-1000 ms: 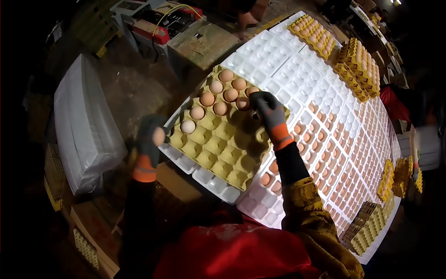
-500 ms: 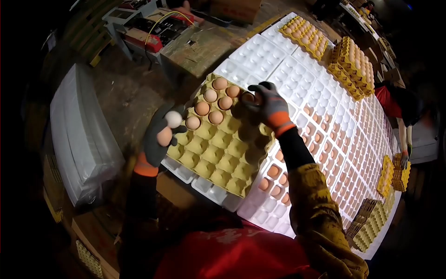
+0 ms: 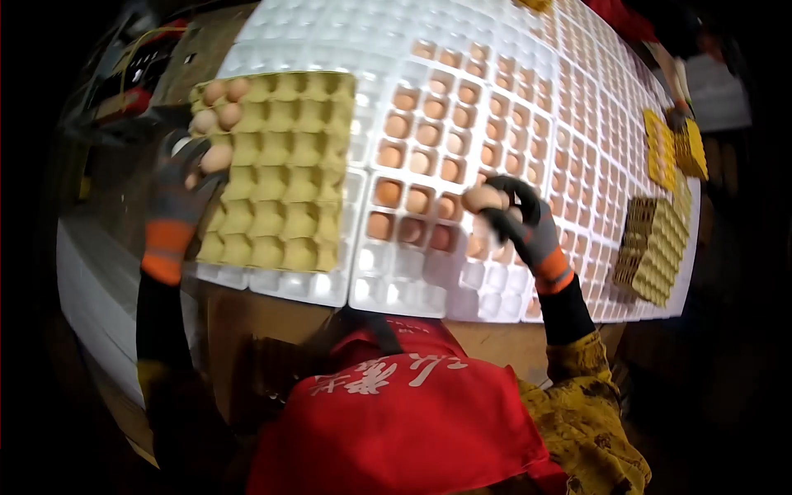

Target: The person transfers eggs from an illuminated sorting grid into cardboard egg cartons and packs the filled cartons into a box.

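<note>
My left hand (image 3: 183, 177), in a grey glove with an orange cuff, holds eggs at the left edge of the yellow-green egg tray (image 3: 285, 177). Several eggs (image 3: 228, 115) sit in that tray's upper left cups; most of its other cups are bare. Over the white plastic trays (image 3: 396, 293), my right hand (image 3: 524, 223) has its gloved fingers curled around eggs (image 3: 483, 198). How many it holds is blurred. Rows of brown eggs (image 3: 419, 162) fill many white pockets to the left of and beyond my right hand.
Stacked egg trays (image 3: 652, 247) stand at the right end of the table, with yellow trays (image 3: 660, 148) behind them. Another person's arm (image 3: 672, 78) reaches in at the upper right. A machine with red parts (image 3: 136, 99) is at the upper left, wrapped white sheets (image 3: 99, 289) below.
The view has swung to the right. My right hand has moved from the yellow-green tray to over the white trays with eggs. Fewer eggs sit in the yellow-green tray.
</note>
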A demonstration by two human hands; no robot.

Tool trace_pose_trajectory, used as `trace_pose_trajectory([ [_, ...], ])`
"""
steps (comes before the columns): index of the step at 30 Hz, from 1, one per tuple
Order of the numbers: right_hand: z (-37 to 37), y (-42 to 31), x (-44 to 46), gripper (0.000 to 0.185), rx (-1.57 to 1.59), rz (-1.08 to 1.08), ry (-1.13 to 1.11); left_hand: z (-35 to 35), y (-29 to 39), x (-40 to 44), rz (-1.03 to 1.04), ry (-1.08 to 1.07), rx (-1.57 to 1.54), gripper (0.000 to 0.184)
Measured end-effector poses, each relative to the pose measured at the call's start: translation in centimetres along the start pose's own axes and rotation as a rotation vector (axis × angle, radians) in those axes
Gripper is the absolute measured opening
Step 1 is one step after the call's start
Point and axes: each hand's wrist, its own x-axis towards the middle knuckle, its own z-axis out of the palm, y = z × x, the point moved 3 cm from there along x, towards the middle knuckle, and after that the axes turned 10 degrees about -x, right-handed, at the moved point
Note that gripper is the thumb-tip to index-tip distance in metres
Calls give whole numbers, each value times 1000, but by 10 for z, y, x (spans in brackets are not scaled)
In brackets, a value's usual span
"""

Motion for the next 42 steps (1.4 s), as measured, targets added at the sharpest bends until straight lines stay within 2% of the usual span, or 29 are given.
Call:
trace_pose_trajectory([
  [1, -9, 25, -27, 40, -53, -48, 61, -2, 21, -13, 38, -22, 14, 41],
  [2, -16, 46, -51, 40, -110, -101, 111, 9, 61, -24, -67, -13, -376, 36],
  [3, -20, 62, -72, 41, -208, -104, 109, 20, 103, -32, -9, -124, -247, 38],
  [4, -19, 75, -90, 42, -304, -110, 103, 54, 136, -51, -49, -125, -544, 38],
  [5, -14, 81, -103, 44, -462, -198, 174, 83, 164, -70, -129, -250, -539, 43],
  [6, -8, 78, -115, 43, -484, -88, 186, 108, 193, -82, -70, -298, -447, 44],
  [8, 4, 87, -126, 41, -601, -121, 266, 157, 239, -103, 47, -391, -266, 48],
  [10, 16, 101, -124, 42, -621, -56, 253, 204, 255, -119, -32, -492, -161, 49],
  [11, 22, 116, -121, 43, -692, -188, 338, 228, 252, -134, 39, -483, -35, 50],
  [12, 24, 118, -121, 44, -663, -91, 281, 238, 252, -141, 52, -444, 26, 50],
  [14, 20, 128, -127, 42, -527, -200, 367, 230, 260, -139, -47, -357, -81, 46],
  [16, 14, 145, -130, 44, -252, -125, 297, 222, 253, -143, -130, -441, -19, 45],
  [17, 11, 155, -128, 44, -233, -192, 265, 220, 249, -146, -145, -525, 62, 43],
  [20, -5, 185, -131, 43, 471, 211, 59, 215, 238, -153, -122, -278, -302, 43],
  [21, -12, 184, -130, 41, 371, 61, 147, 215, 228, -152, -118, -144, -444, 42],
  [22, -19, 183, -130, 39, 255, -84, 250, 205, 229, -147, -380, -67, -698, 41],
  [23, -27, 183, -131, 38, 137, -212, 363, 201, 226, -146, -290, 27, -629, 41],
  [24, -31, 178, -129, 37, -119, -414, 486, 199, 223, -146, -198, 121, -558, 42],
  [25, -33, 168, -130, 37, -357, -488, 467, 205, 223, -148, -145, 147, -549, 40],
  [26, -34, 172, -124, 38, -602, -576, 405, 220, 204, -155, -14, 83, -271, 40],
  [28, -31, 180, -121, 38, -767, -659, 317, 240, 196, -154, 59, -66, -23, 40],
  [32, -34, 186, -108, 36, -534, -540, 451, 230, 206, -148, 54, -15, -135, 40],
  [34, -31, 140, -89, 34, -404, -481, 440, 181, 217, -134, 76, 8, -208, 40],
  [36, -15, 94, -57, 33, -312, -521, 345, 140, 198, -132, -219, 424, -648, 42],
  [37, -1, 61, -40, 33, -300, -585, 285, 117, 174, -125, -212, 628, -577, 47],
  [38, 17, 28, -23, 34, -289, -647, 226, 83, 148, -118, -275, 587, 2, 51],
  [39, 40, -2, -6, 34, -239, -650, 136, 63, 119, -110, -295, 691, -1, 53],
  [40, 66, -30, 11, 34, -192, -648, 48, 48, 85, -102, -287, 693, 54, 55],
  [42, 128, -69, 56, 36, -179, -779, -13, 28, 41, -76, -373, 520, 290, 56],
])
